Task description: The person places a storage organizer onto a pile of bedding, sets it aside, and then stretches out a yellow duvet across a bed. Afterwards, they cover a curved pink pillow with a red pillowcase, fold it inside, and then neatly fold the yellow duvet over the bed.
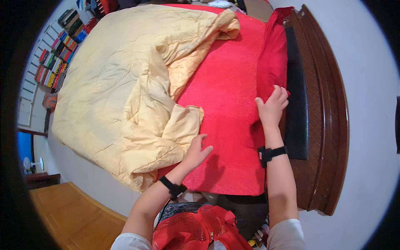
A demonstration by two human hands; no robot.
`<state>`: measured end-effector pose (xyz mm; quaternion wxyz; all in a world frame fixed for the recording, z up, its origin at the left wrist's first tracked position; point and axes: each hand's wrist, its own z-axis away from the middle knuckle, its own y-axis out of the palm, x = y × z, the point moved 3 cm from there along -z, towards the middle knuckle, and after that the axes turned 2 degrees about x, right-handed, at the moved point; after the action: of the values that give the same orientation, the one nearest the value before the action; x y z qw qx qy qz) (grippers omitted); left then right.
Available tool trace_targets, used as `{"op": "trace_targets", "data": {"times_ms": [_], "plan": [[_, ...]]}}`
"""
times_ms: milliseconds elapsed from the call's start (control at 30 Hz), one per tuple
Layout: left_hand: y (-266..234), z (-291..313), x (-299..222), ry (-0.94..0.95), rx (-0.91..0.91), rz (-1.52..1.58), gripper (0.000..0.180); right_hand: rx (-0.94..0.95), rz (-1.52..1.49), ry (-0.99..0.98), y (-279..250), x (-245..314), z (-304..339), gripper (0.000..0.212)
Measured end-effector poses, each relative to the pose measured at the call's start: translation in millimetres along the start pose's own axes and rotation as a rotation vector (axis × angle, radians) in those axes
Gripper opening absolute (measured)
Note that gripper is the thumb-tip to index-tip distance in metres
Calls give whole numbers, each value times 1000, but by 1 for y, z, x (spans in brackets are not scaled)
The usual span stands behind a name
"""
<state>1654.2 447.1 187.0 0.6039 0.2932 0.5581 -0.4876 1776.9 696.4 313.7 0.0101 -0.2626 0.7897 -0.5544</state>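
Observation:
A pale yellow quilt (100,79) covers the left and far part of the bed, its right edge folded back in a bunched heap. Beside it lies a bright red bed sheet (225,91), flat over the mattress. My left hand (196,153) hovers over the sheet near the quilt's rumpled corner, fingers apart and holding nothing. Toward the headboard, my right hand (273,106) is open at the sheet's right edge, just below a loose dark red fold of cloth (273,58). Whether its fingertips touch that cloth, I cannot tell.
A dark brown wooden headboard (329,112) with a black padded panel (296,96) borders the bed on the right. At the lower left stands a wooden surface (75,212). Stacks of colourful folded items (56,58) line the far left wall. A red mesh garment (183,231) shows below.

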Motion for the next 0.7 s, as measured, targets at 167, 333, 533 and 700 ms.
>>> {"op": "trace_targets", "data": {"times_ms": [167, 333, 533, 700], "plan": [[-74, 49, 46, -256, -61, -605, 63, 509, -82, -179, 96, 48, 91, 77], [-150, 86, 73, -492, -143, -818, 71, 907, -404, -165, 174, 110, 196, 86], [-212, 128, 130, -536, -83, -697, 75, 786, -513, -83, 238, 180, 208, 106], [-256, 160, 153, -526, -114, -648, 82, 877, -728, 362, 268, 202, 213, 117]]}}
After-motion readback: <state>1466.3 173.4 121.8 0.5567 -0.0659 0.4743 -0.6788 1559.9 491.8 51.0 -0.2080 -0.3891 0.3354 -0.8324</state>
